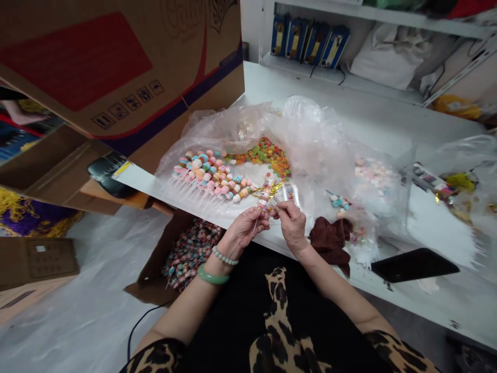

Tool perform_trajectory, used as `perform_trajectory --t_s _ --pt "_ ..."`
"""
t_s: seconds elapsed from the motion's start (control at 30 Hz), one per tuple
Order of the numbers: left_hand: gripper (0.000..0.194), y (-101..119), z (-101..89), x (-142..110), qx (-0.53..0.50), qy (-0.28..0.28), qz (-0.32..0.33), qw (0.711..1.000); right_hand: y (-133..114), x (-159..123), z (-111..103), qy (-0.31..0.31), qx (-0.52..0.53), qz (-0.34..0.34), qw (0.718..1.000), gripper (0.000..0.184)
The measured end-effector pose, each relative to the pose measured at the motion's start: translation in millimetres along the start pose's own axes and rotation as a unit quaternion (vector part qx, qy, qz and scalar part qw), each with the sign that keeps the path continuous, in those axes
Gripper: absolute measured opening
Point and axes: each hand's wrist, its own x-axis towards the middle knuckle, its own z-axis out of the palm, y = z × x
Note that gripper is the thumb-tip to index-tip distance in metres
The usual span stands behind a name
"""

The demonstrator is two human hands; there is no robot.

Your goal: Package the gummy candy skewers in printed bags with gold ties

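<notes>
My left hand (pixel 248 225), closed, grips the stick of a candy skewer (pixel 264 196) standing upright in a clear wrapper. Close beside it, my right hand (pixel 292 224) is closed in a pinch at the lower edge of the clear wrapper (pixel 274 199); the fingertips partly hide what they hold. Gold twist ties (pixel 272 188) lie just behind the skewer. By my right fingers is a small white packet with coloured print (pixel 291 192). Left of my hands, several pastel candy skewers (pixel 213 175) lie in a row, white sticks toward me. Loose ring candies (pixel 267 154) sit behind in plastic.
A large cardboard box (pixel 155 67) stands at the left. Below the table edge, an open carton (pixel 155 274) holds many wrapped skewers. Rightward are a brown cloth (pixel 330 239), a black phone (pixel 415 265) and clear plastic bags (pixel 376 178). A shelf (pixel 368 83) runs behind.
</notes>
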Motion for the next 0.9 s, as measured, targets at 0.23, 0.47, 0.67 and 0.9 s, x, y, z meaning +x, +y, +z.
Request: perform_trajectory --t_s 0.23,0.47,0.67,0.9 --pt "0.036 4.0 -1.0 -4.0 0.177 0.044 0.097 0.979 -9.7 3.6 -19.9 -0.016 -0.187 -0.059 0.981 0.017" --pt "0.033 -0.7 4.8 -3.4 0.210 0.039 0.099 0.972 2.6 3.6 -9.0 -0.185 -0.271 -0.127 0.936 0.017" --pt "0.039 -4.6 0.3 -1.4 0.163 0.044 0.058 0.984 21.7 -0.3 -3.9 -0.208 -0.198 -0.094 0.953 0.018" --pt "0.037 -14.6 -8.1 11.0 0.133 0.156 0.066 0.977 4.7 -7.9 -4.9 -0.100 -0.136 -0.053 0.984 0.018"
